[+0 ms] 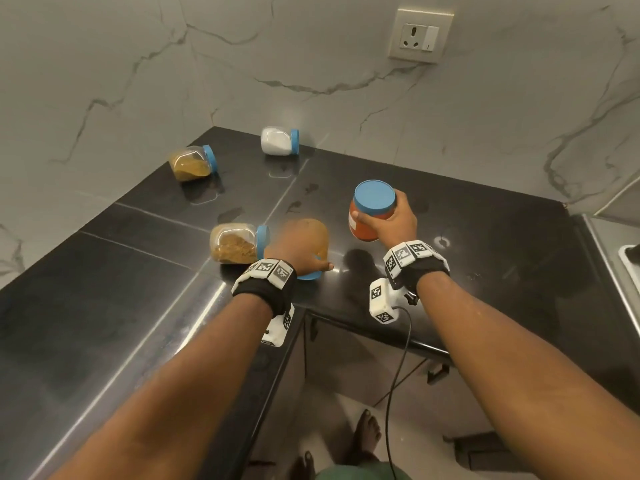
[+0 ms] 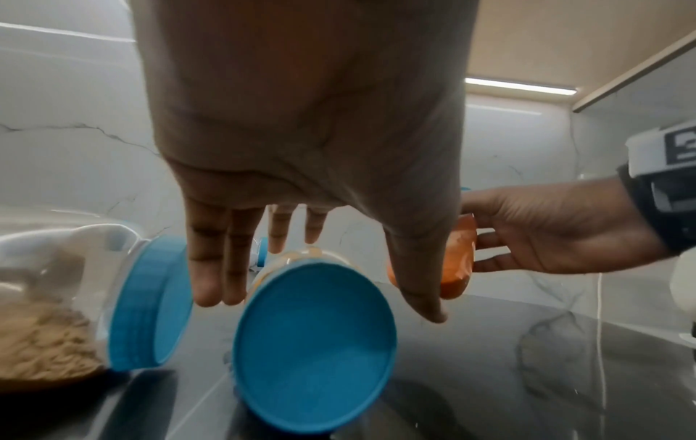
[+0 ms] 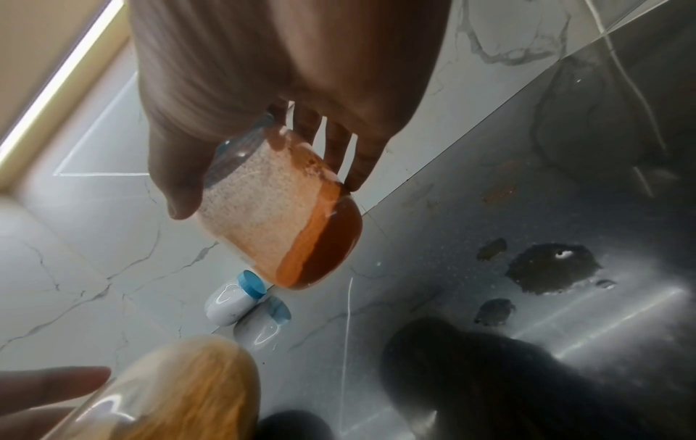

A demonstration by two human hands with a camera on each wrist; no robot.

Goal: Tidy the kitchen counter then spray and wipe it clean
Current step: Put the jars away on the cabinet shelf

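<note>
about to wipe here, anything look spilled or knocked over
Yes. Three blue-lidded jars lie on their sides: the white jar and two brown spice jars. Brownish spill patches mark the black counter.

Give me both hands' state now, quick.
Left hand: open, fingers straight over the lying yellow-powder jar.
Right hand: holding the red-powder jar.

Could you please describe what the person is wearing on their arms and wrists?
Both forearms are bare, without sleeves. Each wrist carries a black strap topped with white blocks bearing black-and-white square markers, left and right. A white camera housing hangs under each wrist; a dark cable trails from the right one.
</note>
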